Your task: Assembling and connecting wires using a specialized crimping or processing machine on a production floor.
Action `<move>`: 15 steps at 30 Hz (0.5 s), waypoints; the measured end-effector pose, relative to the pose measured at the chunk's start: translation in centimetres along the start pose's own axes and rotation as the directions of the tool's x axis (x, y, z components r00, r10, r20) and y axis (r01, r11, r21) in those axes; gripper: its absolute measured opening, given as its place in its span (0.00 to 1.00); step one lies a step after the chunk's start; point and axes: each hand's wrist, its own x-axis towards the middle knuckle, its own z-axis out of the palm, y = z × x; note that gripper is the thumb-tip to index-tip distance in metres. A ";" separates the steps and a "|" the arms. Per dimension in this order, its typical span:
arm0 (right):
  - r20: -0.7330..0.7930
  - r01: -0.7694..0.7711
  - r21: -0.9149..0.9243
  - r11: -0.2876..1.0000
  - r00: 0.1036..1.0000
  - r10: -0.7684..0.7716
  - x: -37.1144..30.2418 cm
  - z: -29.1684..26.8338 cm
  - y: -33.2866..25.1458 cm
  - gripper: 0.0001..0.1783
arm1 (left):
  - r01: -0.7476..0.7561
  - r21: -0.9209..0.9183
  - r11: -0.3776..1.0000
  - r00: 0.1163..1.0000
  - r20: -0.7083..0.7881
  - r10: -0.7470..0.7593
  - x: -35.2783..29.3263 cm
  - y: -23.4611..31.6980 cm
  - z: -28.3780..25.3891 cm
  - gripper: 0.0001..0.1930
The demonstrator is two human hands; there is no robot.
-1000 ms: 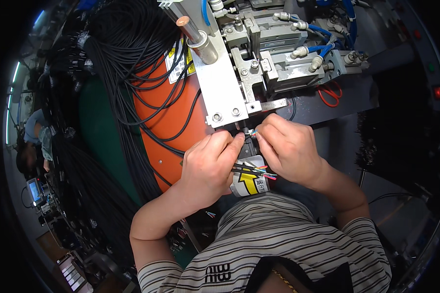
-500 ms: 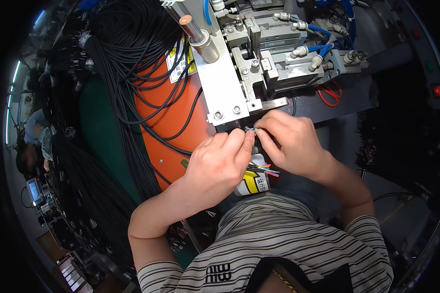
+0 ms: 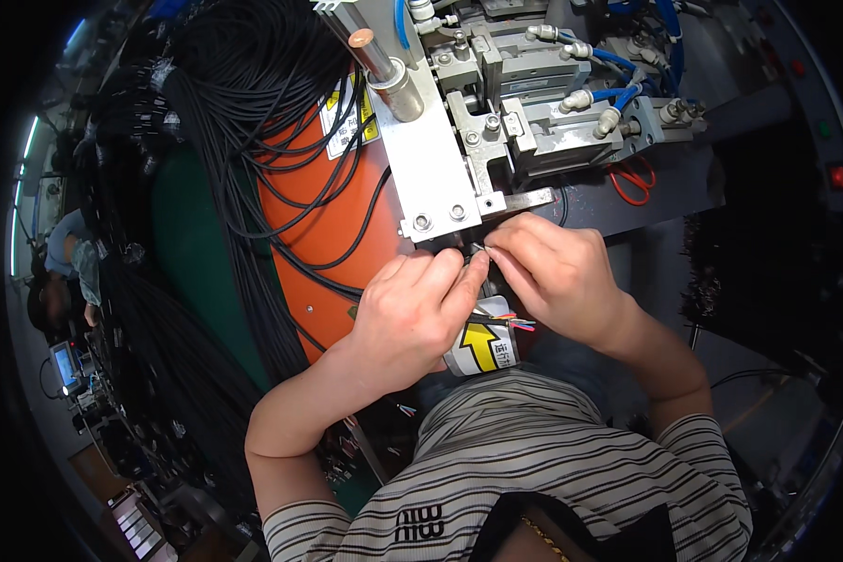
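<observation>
At the bottom of the frame we see our striped shirt [image 3: 515,440]. Just above centre, our left hand [image 3: 412,309] is curled closed on a few black cables [image 3: 492,321], whose coloured ends stick out to its right, over a white sticker [image 3: 480,348] with a yellow arrow. Right of centre, our right hand [image 3: 567,281] has thumb and forefinger pinched together on thin wires [image 3: 480,247], right beside our left fingertips; the exact grip there is too small for us to make out. Just above the hands stands a metal plate [image 3: 431,178], with blue hoses [image 3: 632,84] at upper right. At upper left, a heap of black cable [image 3: 253,103] lies across an orange surface [image 3: 370,239]. At the far left edge, we see another person [image 3: 66,248].
</observation>
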 end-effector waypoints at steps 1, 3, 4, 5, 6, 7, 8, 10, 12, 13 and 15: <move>0.044 -0.019 -0.005 1.000 0.999 0.019 0.1 -0.2 0.1 0.04 | 0.014 0.000 1.000 1.000 0.018 -0.014 0.1 0.1 -0.2 0.23; 0.131 -0.057 -0.016 0.998 0.990 0.058 0.4 -0.6 0.3 0.03 | 0.028 0.001 1.000 0.999 0.037 -0.028 0.0 0.1 -0.4 0.22; 0.130 -0.057 -0.016 0.998 0.990 0.059 0.3 -0.6 0.3 0.03 | 0.060 -0.036 0.998 0.998 0.007 -0.060 -0.2 0.0 -0.3 0.22; 0.146 -0.136 0.063 0.989 0.981 0.126 0.3 -0.5 0.4 0.03 | 0.088 -0.074 0.993 0.996 -0.023 -0.090 -0.4 -0.2 -0.1 0.21; 0.166 -0.215 0.140 0.967 0.968 0.191 0.2 -0.5 0.6 0.03 | 0.115 -0.112 0.987 0.991 -0.052 -0.122 -0.7 -0.5 0.0 0.21; 0.192 -0.289 0.217 0.932 0.949 0.249 0.2 -0.3 0.7 0.03 | 0.116 -0.108 0.987 0.991 -0.052 -0.122 -1.2 -0.9 0.1 0.21; 0.190 -0.286 0.219 0.933 0.950 0.246 0.1 -0.3 0.9 0.03 | 0.126 -0.112 0.986 0.983 -0.120 -0.139 -2.0 -1.3 0.2 0.21; 0.214 -0.316 0.206 0.926 0.938 0.272 -0.2 -0.2 1.2 0.04 | 0.133 -0.072 0.989 0.968 -0.205 -0.145 -2.6 -1.7 -0.2 0.21; 0.230 -0.329 0.200 0.923 0.932 0.282 -0.4 -0.4 0.9 0.05 | 0.183 -0.059 0.981 0.966 -0.176 -0.191 -2.9 -1.5 -0.3 0.20; 0.225 -0.352 0.255 0.901 0.927 0.299 -0.6 -0.6 0.5 0.07 | 0.230 -0.047 0.972 0.961 -0.146 -0.235 -3.2 -1.3 -0.2 0.19; 0.220 -0.397 0.359 0.845 0.916 0.336 -0.8 -1.6 -0.9 0.10 | 0.278 -0.035 0.960 0.953 -0.119 -0.280 -3.2 -1.2 -0.1 0.18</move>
